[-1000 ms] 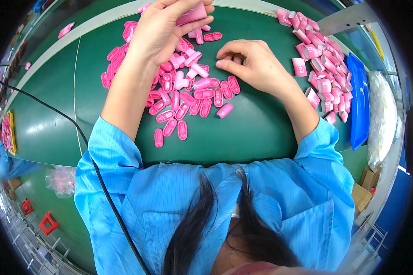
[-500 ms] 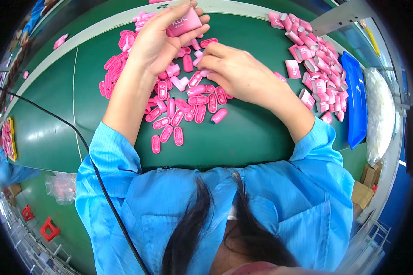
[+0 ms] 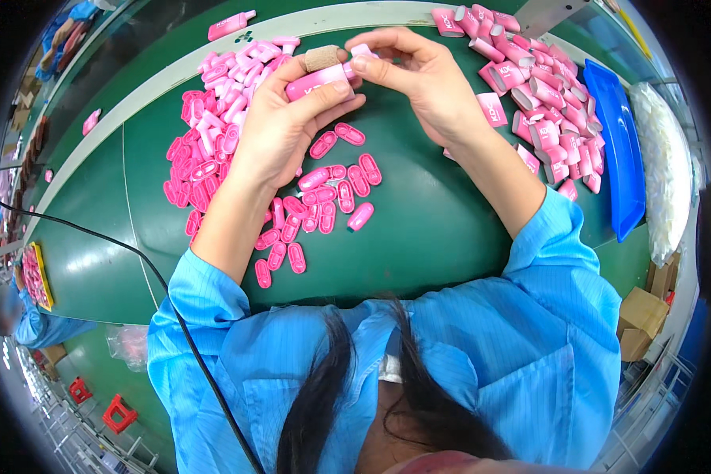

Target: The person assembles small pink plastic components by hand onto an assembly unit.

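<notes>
My left hand [image 3: 286, 118] is closed around a pink flat casing [image 3: 314, 82], holding it tilted above the green work surface. A tan wrap [image 3: 321, 58] covers one of its fingers. At the casing's right end, my right hand [image 3: 430, 79] pinches a small pale pink mouthpiece-like part [image 3: 363, 52] between thumb and fingers. Whether that part is seated in the casing is hidden by the fingertips. Below the hands lie several loose pink oval caps [image 3: 326, 215]. Left of my left hand is a heap of pale pink stemmed parts [image 3: 231, 88], mixed with darker pink caps [image 3: 183, 170].
Many pink open-ended casings [image 3: 547, 118] are piled at the right, beside a blue tray [image 3: 618, 158] and a clear bag of white pieces [image 3: 662, 174]. A pink unit with a spout [image 3: 231, 26] lies beyond the pale rail. A black cable [image 3: 146, 261] crosses at the left.
My right hand has risen from the loose parts to the casing, bringing a pale pink part. My left hand has turned the casing and lowered it. The view has shifted somewhat.
</notes>
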{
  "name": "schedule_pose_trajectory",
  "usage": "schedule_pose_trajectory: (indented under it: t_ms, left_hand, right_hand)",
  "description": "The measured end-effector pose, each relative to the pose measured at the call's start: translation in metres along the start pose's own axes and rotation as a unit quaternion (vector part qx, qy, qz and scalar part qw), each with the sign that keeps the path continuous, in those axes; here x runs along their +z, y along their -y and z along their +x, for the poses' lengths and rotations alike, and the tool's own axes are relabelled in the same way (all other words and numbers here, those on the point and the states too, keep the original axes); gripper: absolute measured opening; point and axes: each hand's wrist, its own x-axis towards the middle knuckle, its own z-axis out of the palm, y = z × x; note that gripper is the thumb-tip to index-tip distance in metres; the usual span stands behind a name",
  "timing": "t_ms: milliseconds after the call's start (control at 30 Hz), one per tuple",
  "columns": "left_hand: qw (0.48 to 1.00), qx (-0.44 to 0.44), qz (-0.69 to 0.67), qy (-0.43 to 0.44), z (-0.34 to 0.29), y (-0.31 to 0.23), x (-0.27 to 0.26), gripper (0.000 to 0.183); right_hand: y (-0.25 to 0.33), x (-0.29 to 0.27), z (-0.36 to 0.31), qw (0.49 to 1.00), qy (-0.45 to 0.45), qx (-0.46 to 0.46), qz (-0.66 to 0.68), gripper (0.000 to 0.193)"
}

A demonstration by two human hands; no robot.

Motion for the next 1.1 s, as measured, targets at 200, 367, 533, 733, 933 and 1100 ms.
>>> schedule_pose_trajectory:
  t_ms: [200, 367, 533, 733, 933, 1100]
  left_hand:
    - [1.0, 0.022, -0.009, -0.018, -0.005, -0.005, -0.011, 0.032]
    - [0.998, 0.038, 0.05, 0.002, -0.01, -0.007, -0.014, 0.033]
    - [0.999, 0.003, 0.033, 0.029, -0.009, -0.007, -0.015, 0.035]
    - [0.999, -0.007, 0.031, 0.026, -0.005, -0.009, 0.001, 0.034]
    - [0.999, 0.008, 0.046, 0.017, -0.006, 0.006, -0.002, 0.035]
    - [0.999, 0.007, 0.049, 0.008, -0.009, 0.005, -0.005, 0.033]
  right_hand:
    - [0.006, 0.002, -0.003, 0.944, -0.003, -0.063, -0.324, 0.023]
    - [0.006, 0.014, -0.007, 0.989, -0.001, -0.03, -0.144, 0.02]
    - [0.013, -0.004, -0.003, 0.987, 0.027, -0.024, -0.155, 0.02]
    - [0.021, -0.015, -0.004, 0.986, 0.094, 0.015, -0.14, 0.02]
    - [0.01, -0.014, -0.009, 0.987, 0.067, 0.045, -0.138, 0.019]
    - [0.002, -0.002, -0.012, 0.99, 0.053, 0.024, -0.129, 0.018]
